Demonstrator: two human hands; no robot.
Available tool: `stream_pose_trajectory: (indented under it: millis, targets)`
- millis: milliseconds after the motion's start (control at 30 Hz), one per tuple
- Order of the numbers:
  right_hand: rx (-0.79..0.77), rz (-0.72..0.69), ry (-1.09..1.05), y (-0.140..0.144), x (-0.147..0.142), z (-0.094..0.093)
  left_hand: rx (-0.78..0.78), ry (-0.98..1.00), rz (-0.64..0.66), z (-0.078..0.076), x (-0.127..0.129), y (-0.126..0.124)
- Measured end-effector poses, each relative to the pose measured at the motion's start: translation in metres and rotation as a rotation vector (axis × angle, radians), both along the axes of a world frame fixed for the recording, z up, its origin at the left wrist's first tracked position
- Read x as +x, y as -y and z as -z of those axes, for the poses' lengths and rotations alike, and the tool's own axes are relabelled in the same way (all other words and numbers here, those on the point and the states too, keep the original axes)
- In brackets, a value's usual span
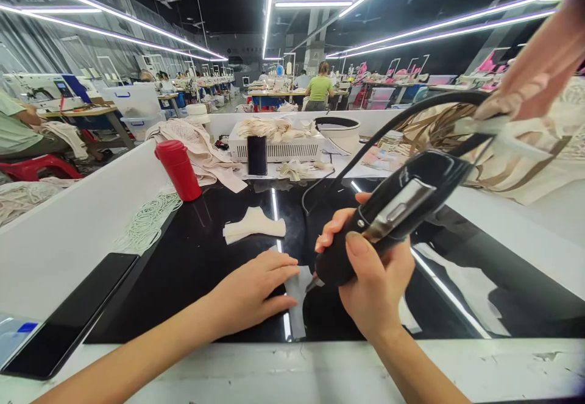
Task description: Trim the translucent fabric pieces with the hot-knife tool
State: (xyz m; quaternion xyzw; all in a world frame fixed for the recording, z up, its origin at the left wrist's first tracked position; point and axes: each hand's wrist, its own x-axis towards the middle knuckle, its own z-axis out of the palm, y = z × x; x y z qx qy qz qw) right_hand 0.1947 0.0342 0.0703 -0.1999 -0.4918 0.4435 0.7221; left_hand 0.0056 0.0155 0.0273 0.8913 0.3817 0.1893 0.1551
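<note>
My right hand (377, 282) is wrapped round a corded black handheld power tool (388, 203). A small pointed metal tip juts from its lower end, close to the edge of a thin greyish-white strip (298, 309); whether it touches I cannot tell. My left hand (260, 285) lies flat with fingers stretched out, its fingertips over that strip on the glossy black board (183, 297). Just beyond my left hand rests a cream fabric piece (254, 225), curved along its upper edge. The tool's black cord (356, 160) loops up and back toward the upper right.
A red cup (178, 170), pale green cords (148, 224) and a black slab-shaped object (73, 312) stand along the left. At the back are a phone (256, 155), a white vented box (292, 148) and a round container (338, 134). Fabric strips (434, 148) hang at right.
</note>
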Motion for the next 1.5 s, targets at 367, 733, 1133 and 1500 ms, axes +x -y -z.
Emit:
stream_pose_trajectory:
  millis: [367,733,1133,1500]
  targets:
    - [0.008,0.014,0.014,-0.009,0.004,0.013,-0.231,-0.080,0.004,0.002,0.012,0.006]
    - [0.028,0.008,0.027,-0.006,0.010,0.015,-0.233,-0.082,0.014,-0.001,0.013,0.005]
    - [0.030,0.011,0.035,-0.005,0.006,0.015,-0.195,-0.117,0.011,-0.001,0.012,0.006]
    - [-0.049,0.007,0.021,0.002,0.007,0.010,-0.179,-0.086,0.016,0.004,0.011,0.007]
